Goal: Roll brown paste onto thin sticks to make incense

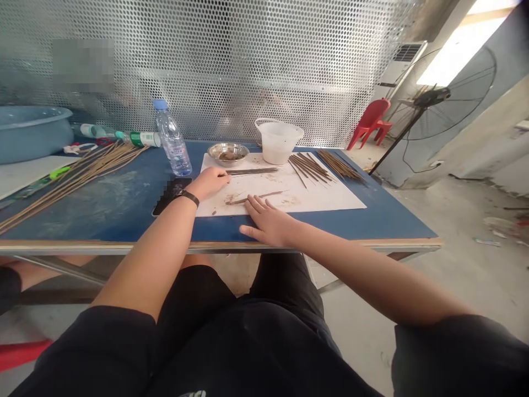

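The stick [237, 202] lies on the mat [330, 199] under the flat, loose right hand [266, 219]. It looks light and might snap; pinch its thick end. Left hand [211, 182] by more sticks [254, 171]: can't tell if gripping.

You get bright light from the blown-out opening [460, 47] at upper right, patchy glare on the perforated metal sheet [185, 71], wide-angle stretching toward the edges, slight softness, and pixelation at upper left

Bowl [228, 162] and bucket [278, 148] block behind the sticks [256, 171]; front-right mat [328, 200] lies open.
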`<state>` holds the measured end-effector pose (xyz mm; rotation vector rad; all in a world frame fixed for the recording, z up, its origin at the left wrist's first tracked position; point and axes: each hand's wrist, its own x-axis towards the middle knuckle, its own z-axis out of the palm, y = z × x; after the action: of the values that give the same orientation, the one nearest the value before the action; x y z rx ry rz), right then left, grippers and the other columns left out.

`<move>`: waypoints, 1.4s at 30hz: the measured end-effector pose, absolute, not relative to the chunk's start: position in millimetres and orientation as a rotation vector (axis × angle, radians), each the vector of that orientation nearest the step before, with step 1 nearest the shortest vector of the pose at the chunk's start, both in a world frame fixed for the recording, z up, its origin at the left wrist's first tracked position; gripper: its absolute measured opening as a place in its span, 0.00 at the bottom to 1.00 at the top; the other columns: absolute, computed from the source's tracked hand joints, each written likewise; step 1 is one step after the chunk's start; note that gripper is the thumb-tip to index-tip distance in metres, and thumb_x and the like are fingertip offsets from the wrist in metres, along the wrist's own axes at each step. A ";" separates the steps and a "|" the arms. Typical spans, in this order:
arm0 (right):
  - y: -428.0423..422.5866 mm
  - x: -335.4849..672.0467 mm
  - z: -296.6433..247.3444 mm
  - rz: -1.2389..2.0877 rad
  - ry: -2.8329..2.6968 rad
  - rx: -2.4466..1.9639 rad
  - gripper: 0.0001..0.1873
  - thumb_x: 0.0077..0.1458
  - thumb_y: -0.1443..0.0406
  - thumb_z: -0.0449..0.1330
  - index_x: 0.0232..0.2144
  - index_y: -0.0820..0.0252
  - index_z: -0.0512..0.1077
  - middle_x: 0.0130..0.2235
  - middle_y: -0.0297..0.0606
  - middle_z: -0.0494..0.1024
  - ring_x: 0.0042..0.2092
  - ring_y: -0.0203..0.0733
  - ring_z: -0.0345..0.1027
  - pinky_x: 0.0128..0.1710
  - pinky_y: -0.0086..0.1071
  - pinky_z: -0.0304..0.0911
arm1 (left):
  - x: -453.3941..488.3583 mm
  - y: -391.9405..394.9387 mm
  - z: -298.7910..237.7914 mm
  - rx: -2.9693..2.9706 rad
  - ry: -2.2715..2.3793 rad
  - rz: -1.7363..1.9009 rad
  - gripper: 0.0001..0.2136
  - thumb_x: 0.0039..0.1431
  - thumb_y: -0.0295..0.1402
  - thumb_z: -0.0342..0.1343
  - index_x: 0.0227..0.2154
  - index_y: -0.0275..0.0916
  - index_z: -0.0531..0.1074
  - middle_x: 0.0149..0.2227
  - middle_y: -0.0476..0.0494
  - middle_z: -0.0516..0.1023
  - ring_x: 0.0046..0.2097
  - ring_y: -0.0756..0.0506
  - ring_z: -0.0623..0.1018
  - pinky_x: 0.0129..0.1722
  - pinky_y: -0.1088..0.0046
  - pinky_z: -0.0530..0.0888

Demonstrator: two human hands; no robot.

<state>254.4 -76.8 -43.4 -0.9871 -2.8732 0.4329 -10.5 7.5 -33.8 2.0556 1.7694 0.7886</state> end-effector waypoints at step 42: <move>-0.6 187.7 -38.1 0.324 -2.900 -1.197 0.63 0.63 0.32 0.29 0.76 0.84 0.42 0.78 0.63 0.37 0.79 0.66 0.27 0.76 0.60 0.35 | -13.1 8.8 -36.8 2.114 1.753 0.927 0.19 0.63 0.43 0.54 0.19 0.43 0.60 0.20 0.50 0.61 0.26 0.46 0.62 0.29 0.66 0.59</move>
<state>187.7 -0.6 -38.1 -1.1968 -2.9000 0.3242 -13.1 8.8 -36.8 2.1139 1.7535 0.9266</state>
